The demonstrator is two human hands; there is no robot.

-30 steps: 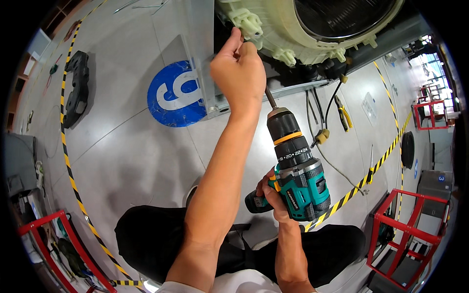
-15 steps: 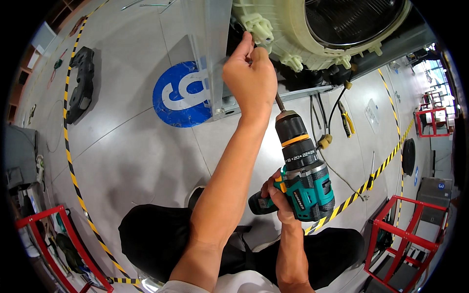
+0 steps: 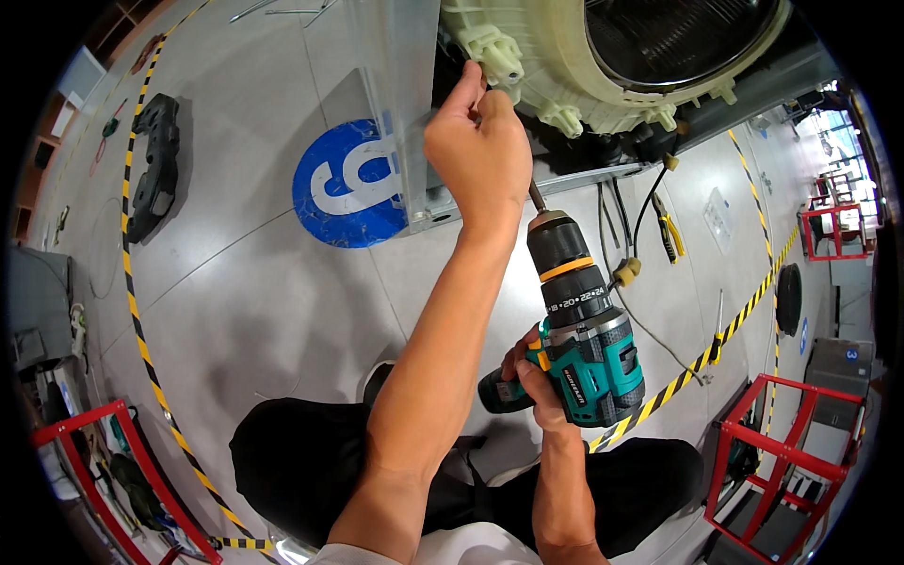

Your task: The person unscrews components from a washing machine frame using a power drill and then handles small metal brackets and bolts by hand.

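Note:
A cordless drill (image 3: 589, 353), teal and black with a yellow ring, rests in my right hand (image 3: 541, 386), whose fingers wrap round its handle. Its long bit points up and away, and the tip is hidden behind my left hand (image 3: 482, 151). That hand is closed in a pinch just below a pale cream plastic bracket (image 3: 492, 55) on the drum's left side. What the fingertips hold, if anything, is hidden. The bracket belongs to a large cream plastic drum housing (image 3: 556, 75) with a dark round opening, set inside a grey metal cabinet frame (image 3: 400, 113).
Yellow-handled pliers (image 3: 669, 235), a screwdriver (image 3: 718, 330) and loose cables (image 3: 633, 226) lie right of the cabinet. A dark moulded block (image 3: 155, 169) is on the floor at left. Red-framed carts stand at lower left (image 3: 122, 461) and lower right (image 3: 782, 457).
Very little differs. My left hand and the drill's front end have shifted slightly to the left; both grips look the same.

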